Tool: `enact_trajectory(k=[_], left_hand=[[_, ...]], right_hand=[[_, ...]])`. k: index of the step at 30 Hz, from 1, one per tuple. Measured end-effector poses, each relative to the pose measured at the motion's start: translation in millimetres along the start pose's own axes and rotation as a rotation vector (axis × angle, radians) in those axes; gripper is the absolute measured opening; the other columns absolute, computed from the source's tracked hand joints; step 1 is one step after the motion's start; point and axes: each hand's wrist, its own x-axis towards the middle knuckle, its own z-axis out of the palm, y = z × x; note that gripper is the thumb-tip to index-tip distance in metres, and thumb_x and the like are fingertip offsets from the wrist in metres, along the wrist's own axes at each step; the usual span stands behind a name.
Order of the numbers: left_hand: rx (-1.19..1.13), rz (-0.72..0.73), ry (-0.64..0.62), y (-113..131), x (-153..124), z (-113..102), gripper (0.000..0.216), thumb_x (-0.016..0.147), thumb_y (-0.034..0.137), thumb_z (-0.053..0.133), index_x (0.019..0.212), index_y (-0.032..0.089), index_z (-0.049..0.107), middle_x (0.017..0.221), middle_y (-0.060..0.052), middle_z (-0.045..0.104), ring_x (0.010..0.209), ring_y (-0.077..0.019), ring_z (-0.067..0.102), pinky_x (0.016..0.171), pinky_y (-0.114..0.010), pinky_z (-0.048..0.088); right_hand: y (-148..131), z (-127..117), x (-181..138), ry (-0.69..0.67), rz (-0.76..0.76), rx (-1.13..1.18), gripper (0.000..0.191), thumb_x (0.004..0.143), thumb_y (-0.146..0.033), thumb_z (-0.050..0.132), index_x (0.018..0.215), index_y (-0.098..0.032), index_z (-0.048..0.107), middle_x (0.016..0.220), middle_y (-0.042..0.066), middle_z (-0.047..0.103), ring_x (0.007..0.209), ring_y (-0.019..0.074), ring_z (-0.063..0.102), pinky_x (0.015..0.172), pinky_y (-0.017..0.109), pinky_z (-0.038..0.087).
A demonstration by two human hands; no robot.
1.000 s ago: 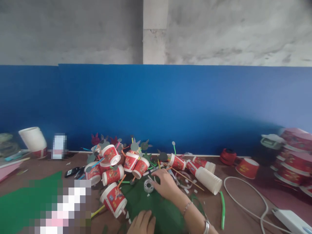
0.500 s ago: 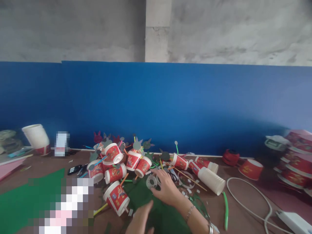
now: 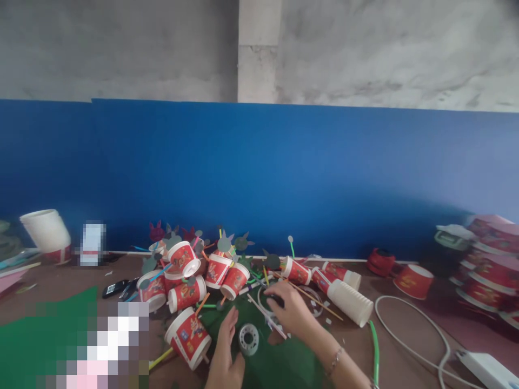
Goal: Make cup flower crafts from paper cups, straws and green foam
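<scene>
My right hand point(image 3: 290, 308) reaches over the clutter at the middle of the table, its fingers closed around the dark handle of what looks like a pair of scissors point(image 3: 276, 298). A clear roll of tape point(image 3: 248, 339) lies on dark green paper point(image 3: 279, 362), between my two hands. Just left of the roll, my left hand point(image 3: 227, 354) has its fingers stretched and thumb apart, holding nothing. A red paper cup point(image 3: 188, 337) with an orange straw lies on its side left of that hand. Thin white straws or strips point(image 3: 270, 319) lie beneath my right hand.
Behind sits a pile of red paper cups point(image 3: 219, 270) with straws and paper animal heads. Stacked cups point(image 3: 351, 302) lie to the right, near a white cable point(image 3: 409, 300) and a green balloon-like tube point(image 3: 375, 351). Green sheets point(image 3: 48, 340) cover the left. A blue panel point(image 3: 259, 178) stands behind.
My right hand has left the tape roll, which now lies nearer me, and has closed on the dark handle. My left hand has moved up beside the roll. The view shifted slightly.
</scene>
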Motion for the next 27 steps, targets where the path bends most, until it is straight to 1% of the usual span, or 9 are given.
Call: enact_trajectory(k=[2,5,9,11,14,17,20,24,27], left_hand=[[0.009,0.04,-0.023,-4.2,-1.8,-2.1,0.078,0.065,-0.002,0.039,0.139,0.019,0.023,0.139,-0.014,0.038,0.131,-0.0251,0.032,0.108,-0.045,0.028],[0.041,0.113,-0.059,-8.6,-2.8,-2.1,0.074,0.071,0.001,0.041,0.139,0.017,0.019,0.141,-0.018,0.035,0.132,-0.0273,0.031,0.107,-0.047,0.029],[0.149,0.122,-0.061,-14.1,-2.9,3.5,0.069,0.08,0.011,0.045,0.142,0.017,0.014,0.141,-0.019,0.034,0.129,-0.028,0.035,0.103,-0.044,0.036],[0.189,0.106,-0.046,-16.4,-3.0,6.2,0.069,0.083,0.017,0.045,0.143,0.018,0.011,0.142,-0.018,0.033,0.128,-0.027,0.038,0.1,-0.042,0.04],[0.215,0.102,-0.037,-19.2,-3.4,7.9,0.072,0.082,0.022,0.047,0.143,0.017,0.009,0.143,-0.017,0.032,0.128,-0.0274,0.038,0.1,-0.042,0.04],[0.229,0.088,-0.04,-19.4,-4.5,7.5,0.074,0.08,0.021,0.048,0.143,0.014,0.01,0.143,-0.018,0.03,0.129,-0.0289,0.036,0.101,-0.041,0.039],[0.196,0.051,-0.035,-15.3,-5.7,6.3,0.072,0.078,0.016,0.045,0.142,0.012,0.012,0.143,-0.019,0.029,0.126,-0.0276,0.04,0.101,-0.04,0.038],[0.134,-0.002,-0.047,-7.1,-5.8,4.9,0.082,0.065,0.004,0.043,0.141,0.013,0.013,0.141,-0.017,0.032,0.121,-0.0236,0.044,0.102,-0.037,0.038],[0.149,-0.041,-0.056,-3.3,-4.8,2.9,0.084,0.062,0.003,0.044,0.14,0.013,0.016,0.139,-0.016,0.036,0.122,-0.0236,0.044,0.102,-0.038,0.038]], right_hand=[[13.6,-8.4,8.7,0.085,0.079,-0.018,0.023,0.077,-0.015,0.046,0.085,-0.019,0.067,0.091,0.006,0.069,0.091,0.0218,0.06,0.085,0.033,0.043],[32.0,-16.4,15.4,0.157,0.179,0.0,0.025,0.078,-0.017,0.044,0.086,-0.018,0.067,0.091,0.007,0.07,0.088,0.0218,0.063,0.082,0.033,0.046],[36.4,-15.3,20.1,0.184,0.186,-0.019,0.026,0.079,-0.017,0.044,0.086,-0.018,0.069,0.091,0.007,0.071,0.087,0.0217,0.064,0.08,0.032,0.047],[27.8,-7.4,24.1,0.115,0.112,-0.081,0.024,0.079,-0.016,0.047,0.084,-0.018,0.07,0.089,0.007,0.071,0.087,0.0215,0.063,0.081,0.032,0.045],[10.7,11.8,33.4,-0.084,-0.086,-0.203,0.026,0.081,-0.014,0.046,0.085,-0.02,0.071,0.087,0.005,0.071,0.089,0.0203,0.061,0.084,0.03,0.042],[1.0,30.0,45.2,-0.272,-0.222,-0.442,0.027,0.082,-0.01,0.043,0.087,-0.017,0.069,0.089,0.008,0.069,0.089,0.02,0.059,0.08,0.029,0.042],[1.9,39.6,55.4,-0.334,-0.245,-0.512,0.024,0.08,-0.007,0.045,0.087,-0.013,0.067,0.089,0.013,0.067,0.086,0.0219,0.059,0.074,0.029,0.043],[6.3,42.5,61.5,-0.373,-0.278,-0.529,0.02,0.078,-0.007,0.048,0.086,-0.013,0.065,0.093,0.013,0.065,0.087,0.0229,0.059,0.071,0.029,0.043],[5.8,41.7,62.1,-0.373,-0.296,-0.531,0.019,0.078,-0.007,0.047,0.084,-0.013,0.064,0.093,0.014,0.063,0.088,0.0232,0.058,0.072,0.03,0.042]])
